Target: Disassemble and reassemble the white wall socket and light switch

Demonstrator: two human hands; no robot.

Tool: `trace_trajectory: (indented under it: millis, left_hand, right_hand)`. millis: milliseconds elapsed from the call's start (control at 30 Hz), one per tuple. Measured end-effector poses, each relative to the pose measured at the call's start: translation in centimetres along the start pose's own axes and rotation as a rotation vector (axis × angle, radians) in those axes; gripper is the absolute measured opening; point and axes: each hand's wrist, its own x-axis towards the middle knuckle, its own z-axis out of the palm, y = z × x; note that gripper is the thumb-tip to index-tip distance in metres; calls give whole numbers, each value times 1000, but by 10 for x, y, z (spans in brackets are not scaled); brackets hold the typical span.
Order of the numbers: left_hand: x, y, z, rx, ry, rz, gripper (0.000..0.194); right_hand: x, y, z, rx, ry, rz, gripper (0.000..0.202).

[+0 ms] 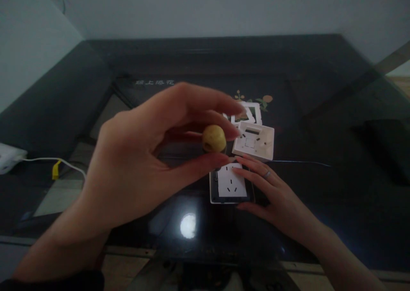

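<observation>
In the head view, the left hand [134, 163] is hovering raised above the dark glass counter [320, 111], close to the camera. Its grip is closing on a small round yellowish ball [214, 138], pinched between the thumb below and the fingertips [235, 133] above; a dark hole is showing on the ball's near side.

The right hand [272, 192] is resting flat on the counter, fingers spread and relaxed, gripping nothing. Its fingers are touching the right edge of a white wall socket face [229, 183] with dark pin slots, which is lying flat just below the ball. A ring [267, 174] is showing on one finger.

Just behind the socket face, a white socket back box [253, 140] is sitting open side up; small fittings are visible inside it, too dim to name. Behind that, a white frame plate [248, 113] is lying partly hidden by the left fingertips.

At the far left, a white cable [51, 159] with a yellow tag [56, 169] is running from a white device [8, 156].
</observation>
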Motion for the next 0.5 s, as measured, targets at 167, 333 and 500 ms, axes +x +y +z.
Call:
trace_trajectory:
  millis: [167,333,500]
  left_hand:
    - [4,-1,-11,147,-103,75,27]
    - [2,-3,-1,186,90,143,16]
    - [-1,0,5,-68,84,-48,40]
  right_hand:
    - [0,0,-1,18,0,15,60]
    - [0,0,-1,31,-6,21,61]
    - [-1,0,-1,3,-12,11,59]
